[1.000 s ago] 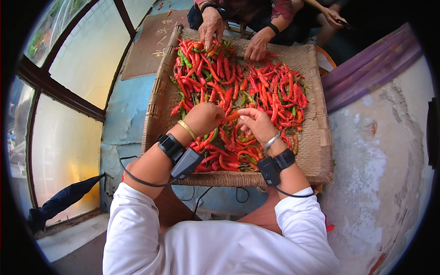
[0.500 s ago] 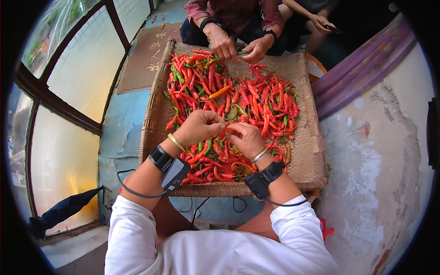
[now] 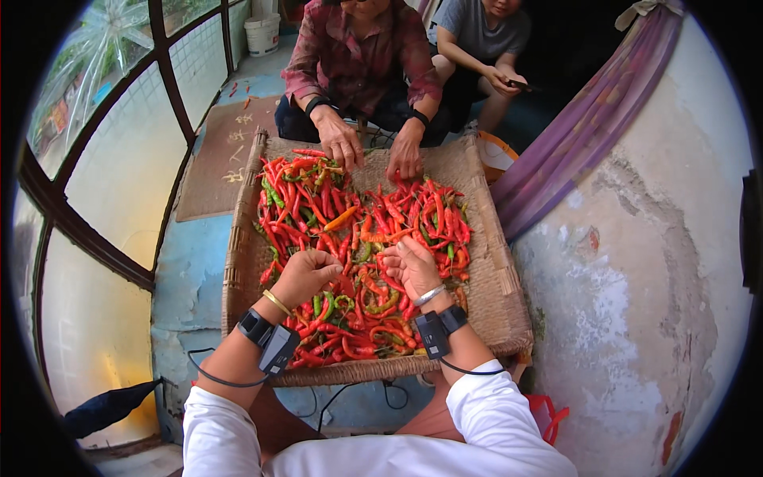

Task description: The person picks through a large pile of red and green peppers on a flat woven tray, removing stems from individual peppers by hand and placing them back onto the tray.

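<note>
A broad woven tray (image 3: 502, 306) in front of me holds a heap of chili peppers (image 3: 350, 330), mostly red, with some green and orange ones among them. Over the near left part of the heap, my left hand (image 3: 306, 276) is closed in a pinch on a red chili pepper (image 3: 343, 285), partly hidden by the fingers. To its right, my right hand (image 3: 413, 270) hovers above the peppers with its fingers curled in. Whatever sits between those fingers is too small to make out. The two hands are apart.
Across the tray a person's hands (image 3: 338, 143) reach into the far peppers. Behind, a seated person holds a dark phone (image 3: 520, 85). Framed windows (image 3: 111, 171) line the left; a purple curtain (image 3: 592, 119) and worn wall (image 3: 612, 318) stand right. A white bucket (image 3: 262, 36) is far back.
My hands have drawn apart from where they met over the peppers. The person opposite has lowered one hand onto the far peppers. The view has tilted up, showing more of the room.
</note>
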`<state>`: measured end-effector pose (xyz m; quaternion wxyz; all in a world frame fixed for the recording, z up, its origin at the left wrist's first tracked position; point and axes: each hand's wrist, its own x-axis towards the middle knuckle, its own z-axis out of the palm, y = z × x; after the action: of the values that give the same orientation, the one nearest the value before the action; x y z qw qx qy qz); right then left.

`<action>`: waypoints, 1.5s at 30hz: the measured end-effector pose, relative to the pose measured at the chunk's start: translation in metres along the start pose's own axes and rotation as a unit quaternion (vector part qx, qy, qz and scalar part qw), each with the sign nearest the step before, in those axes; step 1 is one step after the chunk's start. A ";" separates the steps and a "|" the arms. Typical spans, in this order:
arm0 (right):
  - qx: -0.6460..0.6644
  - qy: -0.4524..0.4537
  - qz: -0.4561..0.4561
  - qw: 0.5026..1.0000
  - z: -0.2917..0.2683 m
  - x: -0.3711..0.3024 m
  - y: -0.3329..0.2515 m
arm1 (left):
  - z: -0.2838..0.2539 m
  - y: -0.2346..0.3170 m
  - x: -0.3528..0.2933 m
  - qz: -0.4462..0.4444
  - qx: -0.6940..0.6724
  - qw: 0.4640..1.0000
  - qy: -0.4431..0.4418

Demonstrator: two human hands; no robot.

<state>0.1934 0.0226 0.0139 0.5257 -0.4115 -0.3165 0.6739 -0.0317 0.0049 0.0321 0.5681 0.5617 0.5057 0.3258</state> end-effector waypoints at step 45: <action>-0.036 -0.020 0.102 0.994 -0.014 0.009 0.008 | 0.004 -0.028 0.020 0.071 0.192 0.979 0.002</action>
<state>0.2015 0.0291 -0.0019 0.4322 -0.4467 -0.3078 0.7203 -0.0281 0.0176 0.0000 0.4235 0.6943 0.5188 0.2636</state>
